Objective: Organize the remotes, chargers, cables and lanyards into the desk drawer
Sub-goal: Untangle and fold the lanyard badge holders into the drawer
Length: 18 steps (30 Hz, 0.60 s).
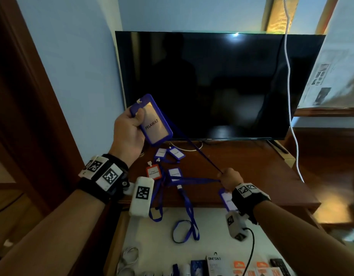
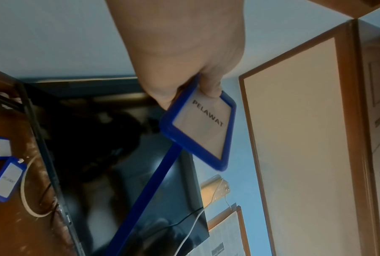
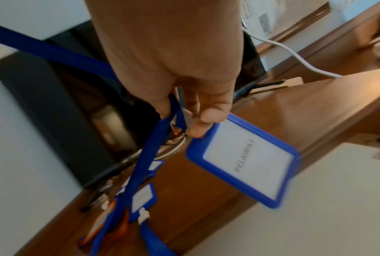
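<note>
Lanyards: my left hand (image 1: pixel 130 134) is gripping a blue badge holder (image 1: pixel 152 120) raised before the television (image 1: pixel 222 84); its strap (image 1: pixel 194 146) is running down to my right hand (image 1: pixel 231 180), which is clutching straps above the surface (image 1: pixel 251 166). I am untangling; next, gathering them into the open drawer (image 1: pixel 212 232) below.

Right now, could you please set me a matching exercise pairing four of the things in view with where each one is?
Things:
1. blue-framed PELAWAT badge holder
2. taut blue lanyard strap
3. orange-framed badge holder
4. black flat television

Places:
A. lying on the brown wooden desk
B. standing at the back of the desk
C. held up in the left hand
D. gripped by the right hand

Pairs: 1-C, 2-D, 3-A, 4-B
</note>
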Tool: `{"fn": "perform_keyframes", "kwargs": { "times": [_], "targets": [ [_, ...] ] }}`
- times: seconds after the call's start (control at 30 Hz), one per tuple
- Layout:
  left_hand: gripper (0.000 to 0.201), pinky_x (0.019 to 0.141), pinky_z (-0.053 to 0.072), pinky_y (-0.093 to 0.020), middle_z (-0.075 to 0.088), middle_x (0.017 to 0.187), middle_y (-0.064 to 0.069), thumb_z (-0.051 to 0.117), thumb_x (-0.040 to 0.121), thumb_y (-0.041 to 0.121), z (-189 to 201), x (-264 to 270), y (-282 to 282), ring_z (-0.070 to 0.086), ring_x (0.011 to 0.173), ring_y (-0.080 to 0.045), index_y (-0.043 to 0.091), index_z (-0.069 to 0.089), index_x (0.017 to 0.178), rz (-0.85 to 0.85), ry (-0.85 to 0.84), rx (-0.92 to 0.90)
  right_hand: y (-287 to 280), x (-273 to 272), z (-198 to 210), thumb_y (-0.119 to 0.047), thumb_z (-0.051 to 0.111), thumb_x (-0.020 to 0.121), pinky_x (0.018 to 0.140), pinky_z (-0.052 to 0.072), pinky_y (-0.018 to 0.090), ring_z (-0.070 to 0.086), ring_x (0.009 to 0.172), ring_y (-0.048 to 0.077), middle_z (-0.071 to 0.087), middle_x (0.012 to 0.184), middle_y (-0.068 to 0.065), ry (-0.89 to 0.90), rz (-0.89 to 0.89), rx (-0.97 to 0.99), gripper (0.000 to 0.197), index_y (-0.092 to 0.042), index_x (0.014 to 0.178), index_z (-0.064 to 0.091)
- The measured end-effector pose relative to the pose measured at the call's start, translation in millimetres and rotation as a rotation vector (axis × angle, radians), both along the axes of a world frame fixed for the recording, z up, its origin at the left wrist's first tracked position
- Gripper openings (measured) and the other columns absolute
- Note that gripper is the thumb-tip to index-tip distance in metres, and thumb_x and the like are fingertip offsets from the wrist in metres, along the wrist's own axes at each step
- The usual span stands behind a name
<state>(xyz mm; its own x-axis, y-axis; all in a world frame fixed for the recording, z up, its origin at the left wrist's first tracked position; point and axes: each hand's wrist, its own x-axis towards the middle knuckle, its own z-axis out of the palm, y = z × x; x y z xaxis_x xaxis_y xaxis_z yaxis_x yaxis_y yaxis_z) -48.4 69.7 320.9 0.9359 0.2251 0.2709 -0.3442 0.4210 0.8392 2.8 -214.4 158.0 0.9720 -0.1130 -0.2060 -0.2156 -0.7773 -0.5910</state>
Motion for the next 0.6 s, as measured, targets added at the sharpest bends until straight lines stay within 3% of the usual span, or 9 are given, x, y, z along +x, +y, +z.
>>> {"fn": "perform_keyframes", "kwargs": {
  "times": [0.1, 0.17, 0.3, 0.37, 0.43, 0.5, 0.6],
  "targets": [
    [0.014, 0.074, 0.054, -0.031, 0.068, 0.084, 0.001, 0.047, 0.098, 0.012, -3.9, 0.6, -2.7, 0.065, 0.078, -0.011, 0.013, 0.059, 0.104, 0.039, 0.002, -0.022, -8.8, -8.0, -9.8, -0.027, 0.051, 0.097, 0.067, 0.051, 0.036, 0.061, 0.072, 0.028, 0.061, 0.076, 0.007, 0.087, -0.030, -0.042, 0.022, -0.009, 0.089, 0.060],
    [0.014, 0.069, 0.055, -0.028, 0.069, 0.081, 0.002, 0.047, 0.098, 0.011, -8.0, -0.2, -6.8, 0.066, 0.074, -0.008, 0.013, 0.060, 0.102, 0.045, 0.015, 0.010, -4.7, -10.1, -5.0, -0.034, 0.048, 0.098, 0.069, 0.049, 0.035, 0.061, 0.078, 0.030, 0.061, 0.084, 0.010, 0.110, -0.026, -0.068, 0.030, -0.008, 0.089, 0.056],
    [0.018, 0.070, 0.055, -0.030, 0.065, 0.088, -0.001, 0.047, 0.097, 0.006, -16.2, -5.9, -17.5, 0.065, 0.075, -0.010, 0.017, 0.061, 0.099, -0.005, 0.062, 0.168, 12.4, -4.7, 38.5, -0.042, 0.036, 0.102, 0.078, 0.051, 0.044, 0.061, 0.082, 0.035, 0.059, 0.081, 0.011, -0.050, -0.018, 0.115, 0.045, -0.008, 0.079, 0.053],
    [0.020, 0.073, 0.056, -0.033, 0.064, 0.092, -0.003, 0.046, 0.096, 0.005, -20.7, -10.0, -22.8, 0.065, 0.081, -0.014, 0.019, 0.061, 0.100, -0.052, 0.087, 0.244, 18.3, -3.8, 66.5, -0.044, 0.029, 0.103, 0.075, 0.050, 0.043, 0.061, 0.080, 0.036, 0.059, 0.079, 0.011, -0.255, -0.054, 0.224, 0.046, -0.012, 0.080, 0.053],
    [0.019, 0.076, 0.055, -0.036, 0.064, 0.095, -0.006, 0.048, 0.096, 0.005, -28.1, -11.6, -26.0, 0.064, 0.085, -0.018, 0.018, 0.061, 0.103, -0.092, 0.101, 0.332, 24.8, -8.2, 85.9, -0.036, 0.033, 0.103, 0.066, 0.043, 0.034, 0.058, 0.076, 0.031, 0.059, 0.078, 0.006, -0.402, -0.036, 0.197, 0.037, -0.012, 0.084, 0.053],
    [0.018, 0.075, 0.055, -0.036, 0.062, 0.096, -0.008, 0.050, 0.095, 0.006, -36.3, -12.9, -27.7, 0.064, 0.087, -0.020, 0.012, 0.060, 0.109, -0.112, 0.118, 0.405, 33.5, -14.2, 92.9, -0.028, 0.035, 0.104, 0.061, 0.046, 0.034, 0.059, 0.075, 0.032, 0.059, 0.081, 0.009, -0.308, 0.061, 0.147, 0.026, -0.014, 0.087, 0.049],
    [0.022, 0.075, 0.055, -0.038, 0.061, 0.097, -0.011, 0.051, 0.095, 0.007, -47.0, -14.0, -30.3, 0.063, 0.088, -0.024, 0.005, 0.057, 0.116, -0.135, 0.166, 0.434, 43.1, -10.0, 107.1, -0.044, 0.031, 0.103, 0.049, 0.049, 0.034, 0.060, 0.059, 0.030, 0.059, 0.073, 0.014, -0.219, -0.022, 0.315, 0.044, -0.009, 0.083, 0.050]
  ]
}}
